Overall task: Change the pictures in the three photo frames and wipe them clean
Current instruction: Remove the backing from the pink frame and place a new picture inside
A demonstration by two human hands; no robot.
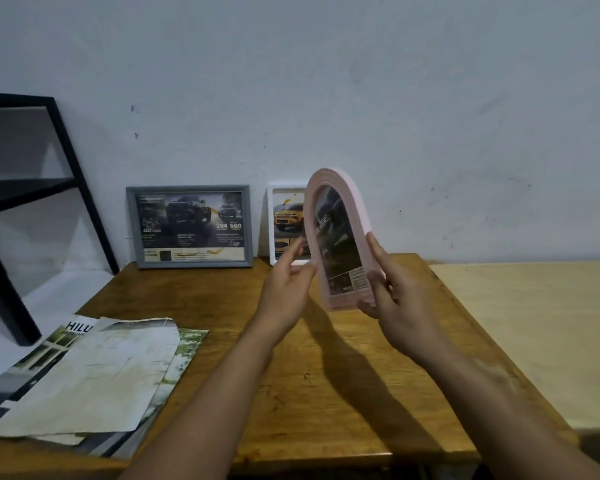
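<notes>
Where the pale, scuffed wall (pixel 361 81) meets the furniture, it fills the far half of the scene. A brown wooden table (pixel 326 393) occupies the near centre, and a lighter wooden surface (pixel 534 341) adjoins it on the right. A black metal shelf frame (pixel 32 188) stands at far left against the wall. A stack of printed sheets (pixel 90 379) lies on the near-left part of the table. A grey frame (pixel 190 226) leans upright against the wall at the far edge of the table, with a white frame (pixel 283 223) just to its right, partly hidden. A pink arched frame (pixel 340 237) is held above the table centre, tilted, with a picture inside. The right hand (pixel 400 289) grips its right edge and lower corner with curled fingers. The left hand (pixel 286 285) touches its left edge with relaxed, extended fingers.
</notes>
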